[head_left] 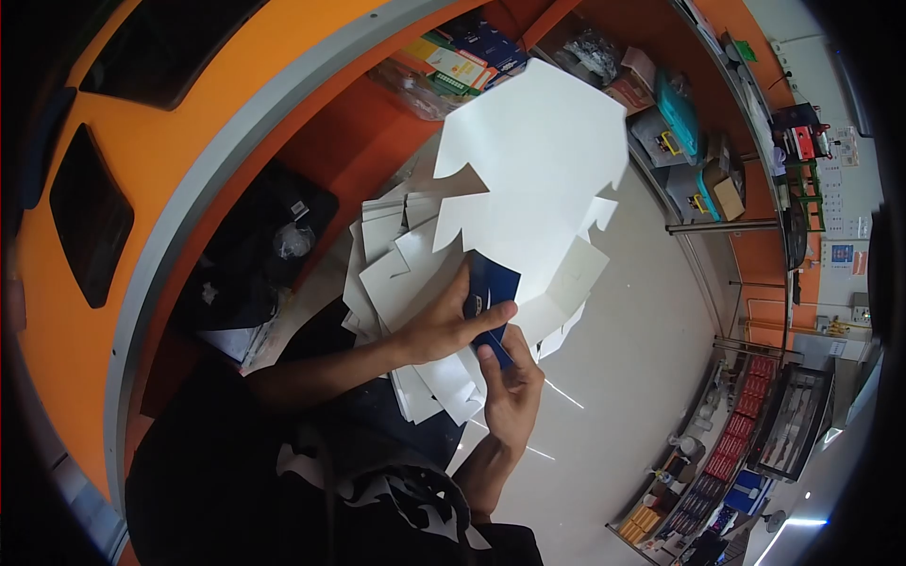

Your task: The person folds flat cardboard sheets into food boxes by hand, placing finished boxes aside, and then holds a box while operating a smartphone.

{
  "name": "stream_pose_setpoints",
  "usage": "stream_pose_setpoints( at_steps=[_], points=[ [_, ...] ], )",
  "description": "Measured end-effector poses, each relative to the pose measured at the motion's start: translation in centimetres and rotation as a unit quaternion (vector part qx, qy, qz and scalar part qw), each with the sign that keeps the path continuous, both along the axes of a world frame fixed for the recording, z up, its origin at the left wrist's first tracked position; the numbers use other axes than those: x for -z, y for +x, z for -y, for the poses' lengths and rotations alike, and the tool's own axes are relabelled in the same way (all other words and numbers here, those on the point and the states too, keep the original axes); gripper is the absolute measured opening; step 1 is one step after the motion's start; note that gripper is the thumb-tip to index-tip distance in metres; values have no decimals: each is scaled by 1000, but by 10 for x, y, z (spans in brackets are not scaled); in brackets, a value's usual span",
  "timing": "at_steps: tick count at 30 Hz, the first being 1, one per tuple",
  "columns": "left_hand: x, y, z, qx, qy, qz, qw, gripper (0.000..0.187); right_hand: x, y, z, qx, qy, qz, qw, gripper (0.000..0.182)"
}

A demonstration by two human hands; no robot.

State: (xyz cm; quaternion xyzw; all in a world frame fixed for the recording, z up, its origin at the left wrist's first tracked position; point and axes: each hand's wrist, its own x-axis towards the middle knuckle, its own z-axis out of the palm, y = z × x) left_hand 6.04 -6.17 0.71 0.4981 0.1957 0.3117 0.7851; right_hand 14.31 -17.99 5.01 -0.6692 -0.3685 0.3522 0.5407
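Dark clothing [198, 472], blue flap [500, 281], sheet [538, 151] part-hiding shelves [727, 226]

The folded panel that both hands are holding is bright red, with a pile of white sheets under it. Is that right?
Not quite: the panel is dark blue, not red, as the head view shows. The left hand and right hand do both hold it, with the white sheets under it.
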Motion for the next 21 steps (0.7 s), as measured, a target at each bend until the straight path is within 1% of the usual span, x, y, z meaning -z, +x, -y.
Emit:
stream_pose_setpoints(
  at_steps=[1,2,5,6,7,8,9,10,11,12,15,17,19,21],
  points=[
    [2,0,0,2,-2,2,1000,76,0,1,1,-3,-7,-25,1000,22],
    [3,0,-1,5,-2,4,1000,79,-1,2,0,-3,-7,-25,1000,22],
    [3,1,0,-9,21,0,1000,77,-1,3,-1,14,-17,-18,1000,18],
    [4,1,0,-8,21,0,1000,77,0,2,-2,37,-29,-3,999,15],
    [7,0,-2,12,-8,8,1000,74,0,2,-2,60,-40,12,997,13],
    [9,-1,-3,33,-37,17,999,72,2,2,-2,60,-40,12,997,13],
    [9,-1,-3,32,-37,16,999,72,5,3,-1,80,-60,31,995,11],
    [8,-1,-3,31,-44,30,998,68,7,3,0,99,-81,50,991,9],
    [7,-1,-2,30,-52,43,997,64,9,3,0,99,-81,50,991,9],
    [8,-1,-2,30,-52,43,997,64,11,3,-1,107,-74,63,990,7],
    [11,-2,-1,51,-61,50,996,66,11,5,-2,114,-70,79,988,6],
    [12,-1,-1,46,-53,83,994,71,12,7,-3,112,-72,82,988,7],
    [16,-3,0,66,-49,67,994,73,12,9,-3,121,-78,41,989,9],
    [17,-4,0,85,-44,51,994,74,10,11,-3,117,-91,46,988,9]
  ],
)
